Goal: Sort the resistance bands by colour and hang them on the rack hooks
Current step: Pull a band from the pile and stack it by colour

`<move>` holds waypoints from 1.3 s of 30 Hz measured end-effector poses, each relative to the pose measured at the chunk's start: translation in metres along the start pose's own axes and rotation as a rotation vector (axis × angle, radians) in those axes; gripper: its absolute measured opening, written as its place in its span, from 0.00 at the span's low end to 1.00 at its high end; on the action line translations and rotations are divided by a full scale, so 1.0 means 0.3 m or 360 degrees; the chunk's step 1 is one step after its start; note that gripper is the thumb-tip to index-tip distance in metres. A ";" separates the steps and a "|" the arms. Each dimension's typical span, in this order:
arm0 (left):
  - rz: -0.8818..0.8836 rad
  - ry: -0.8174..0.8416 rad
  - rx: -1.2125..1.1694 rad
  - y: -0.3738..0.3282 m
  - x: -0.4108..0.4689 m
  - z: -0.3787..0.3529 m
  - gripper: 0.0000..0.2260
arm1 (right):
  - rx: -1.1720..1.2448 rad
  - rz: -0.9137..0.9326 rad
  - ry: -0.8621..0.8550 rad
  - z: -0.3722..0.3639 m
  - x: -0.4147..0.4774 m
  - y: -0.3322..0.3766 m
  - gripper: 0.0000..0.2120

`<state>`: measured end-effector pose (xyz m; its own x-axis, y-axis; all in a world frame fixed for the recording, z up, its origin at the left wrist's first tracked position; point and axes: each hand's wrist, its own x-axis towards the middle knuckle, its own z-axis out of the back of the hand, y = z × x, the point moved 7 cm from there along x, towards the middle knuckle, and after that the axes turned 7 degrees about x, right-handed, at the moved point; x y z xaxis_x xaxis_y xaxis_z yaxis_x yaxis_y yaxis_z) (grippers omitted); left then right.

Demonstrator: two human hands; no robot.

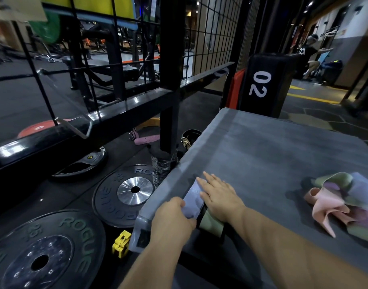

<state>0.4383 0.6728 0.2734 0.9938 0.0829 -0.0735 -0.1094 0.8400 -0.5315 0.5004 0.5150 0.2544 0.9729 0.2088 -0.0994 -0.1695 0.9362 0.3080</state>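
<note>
Right at the near left corner of the grey padded table [272, 147], both hands are on a pale lavender flat resistance band [192, 200]. The left hand [172, 215] grips its near edge, fingers curled round the material. The right hand [218, 197] lies flat across it, fingers straight and slightly spread, pressing it onto the table.

Under the right wrist lies an olive-green flat band [211, 224], touching the lavender one. Something black sits between and beneath them that I cannot make out.

Well apart, toward the table's right side, sits a loose heap of crumpled bands [343, 197]. Peach-pink is on the near side, olive and lavender are behind it, and a purple one is tucked in among them.

On the floor just beside the table's left edge stands a clear ribbed plastic bottle [161, 170]; whether it holds anything I cannot tell. Near it a black rubber weight plate with a silver hub [108, 197] lies flat, and a small yellow plastic clip [121, 245] rests by the table's corner. The black steel rack with a wire grid [116, 113] rises beyond, to the left.
</note>
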 end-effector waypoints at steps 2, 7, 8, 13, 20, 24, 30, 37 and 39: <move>0.0001 0.0073 0.0009 0.004 0.001 -0.005 0.23 | -0.0014 -0.0007 -0.0008 0.005 -0.003 0.002 0.24; -0.0080 0.0023 0.0047 -0.008 -0.003 0.021 0.22 | 0.0008 -0.0005 -0.0051 0.023 -0.006 0.013 0.24; -0.0107 -0.0059 0.0061 -0.019 -0.005 0.032 0.20 | 0.0027 0.0003 -0.0059 0.029 -0.005 0.015 0.24; -0.0275 -0.0136 0.0337 -0.089 -0.032 -0.014 0.26 | 0.0005 0.0019 -0.0041 0.043 -0.016 -0.001 0.23; -0.0223 0.0108 0.0464 -0.067 -0.043 -0.114 0.32 | -0.0062 -0.0046 0.0050 -0.003 -0.038 -0.046 0.25; -0.0241 0.0162 0.0527 -0.060 -0.047 -0.123 0.32 | -0.0082 -0.0031 0.0052 -0.011 -0.036 -0.043 0.25; -0.0236 0.0247 0.0607 -0.063 -0.051 -0.137 0.32 | -0.0125 -0.0023 0.0071 -0.013 -0.038 -0.047 0.25; -0.0221 0.0293 0.0664 -0.060 -0.051 -0.143 0.31 | -0.0164 -0.0010 0.0122 -0.020 -0.036 -0.043 0.26; -0.0221 0.0304 0.0678 -0.059 -0.051 -0.146 0.31 | -0.0172 -0.0011 0.0129 -0.020 -0.035 -0.043 0.26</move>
<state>0.4243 0.6331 0.2471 0.9732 -0.1116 -0.2010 0.0803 0.9842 -0.1575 0.4913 0.5025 0.2457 0.9589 0.2202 -0.1787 -0.1829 0.9618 0.2037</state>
